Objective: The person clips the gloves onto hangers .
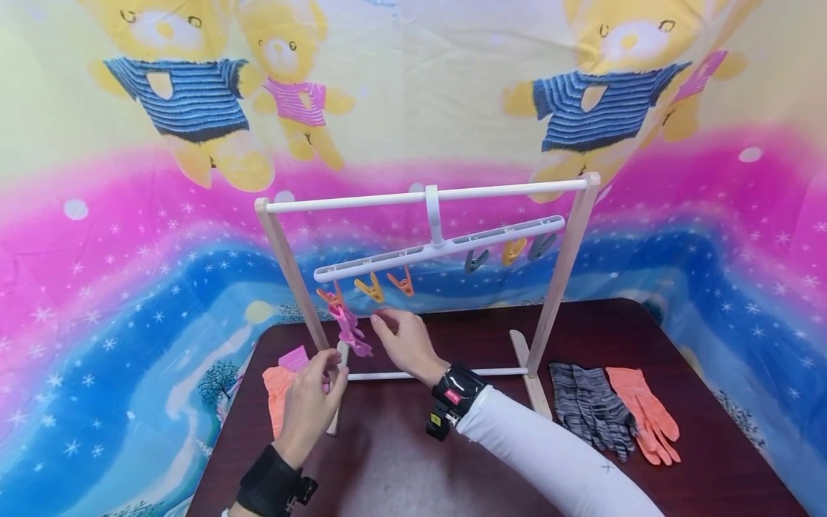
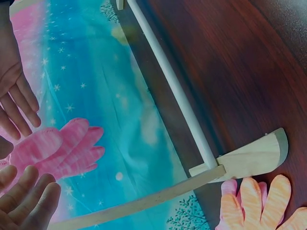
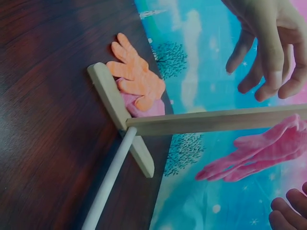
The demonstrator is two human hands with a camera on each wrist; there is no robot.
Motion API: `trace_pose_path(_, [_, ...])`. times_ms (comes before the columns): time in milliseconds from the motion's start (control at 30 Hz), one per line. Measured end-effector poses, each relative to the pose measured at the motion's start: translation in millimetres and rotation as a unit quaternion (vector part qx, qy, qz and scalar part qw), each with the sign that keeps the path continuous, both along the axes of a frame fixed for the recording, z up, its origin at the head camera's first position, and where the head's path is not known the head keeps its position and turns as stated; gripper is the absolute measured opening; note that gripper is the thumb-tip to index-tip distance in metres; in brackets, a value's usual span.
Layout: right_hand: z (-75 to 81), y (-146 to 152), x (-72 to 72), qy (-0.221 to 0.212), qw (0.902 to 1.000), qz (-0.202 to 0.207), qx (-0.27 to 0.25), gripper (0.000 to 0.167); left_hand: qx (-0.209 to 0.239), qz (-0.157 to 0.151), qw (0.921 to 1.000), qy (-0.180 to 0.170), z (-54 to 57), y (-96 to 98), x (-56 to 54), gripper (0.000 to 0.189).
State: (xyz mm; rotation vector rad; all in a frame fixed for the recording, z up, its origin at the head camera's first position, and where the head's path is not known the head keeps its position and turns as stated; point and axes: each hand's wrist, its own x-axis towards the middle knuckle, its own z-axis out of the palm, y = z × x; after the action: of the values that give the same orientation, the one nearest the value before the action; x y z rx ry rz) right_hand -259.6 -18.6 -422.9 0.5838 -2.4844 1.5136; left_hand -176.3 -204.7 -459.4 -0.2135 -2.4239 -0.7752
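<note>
A pink glove (image 1: pixel 349 329) hangs from an orange clip (image 1: pixel 331 296) at the left end of a white hanger (image 1: pixel 394 259). My left hand (image 1: pixel 309 401) is just below and left of the glove, fingers loosely bent and holding nothing. On the glove's other side is my right hand (image 1: pixel 408 346), also holding nothing. In the left wrist view, the glove (image 2: pixel 62 149) dangles fingers down between both hands. The right wrist view shows the glove (image 3: pixel 259 151) apart from my left hand's fingertips (image 3: pixel 266 91). The hanger tilts, its left end lower.
A wooden rack (image 1: pixel 561 276) with a white top bar (image 1: pixel 349 202) carries the hanger. More clips, yellow (image 1: pixel 370 288), orange (image 1: pixel 402 281) and grey (image 1: pixel 477 261), hang along it. Grey gloves (image 1: pixel 584 402) and an orange glove (image 1: pixel 646 413) lie right; orange (image 1: pixel 276 391) and pink (image 1: pixel 293 358) gloves lie left.
</note>
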Motion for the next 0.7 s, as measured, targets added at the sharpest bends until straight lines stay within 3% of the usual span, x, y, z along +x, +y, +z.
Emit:
trace_pose_path(467, [-16.1,16.1,3.6,-0.009,0.9988,-0.021,0.042,0.035,-0.001,-0.009,0.9986,-0.052,-8.1,9.3,3.3,0.03])
trace_pose_path(700, [-27.7,23.3,4.4,-0.007,0.9984,-0.023,0.051,0.033,-0.009,-0.011,0.9988,-0.048,-12.7,14.3,3.3,0.029])
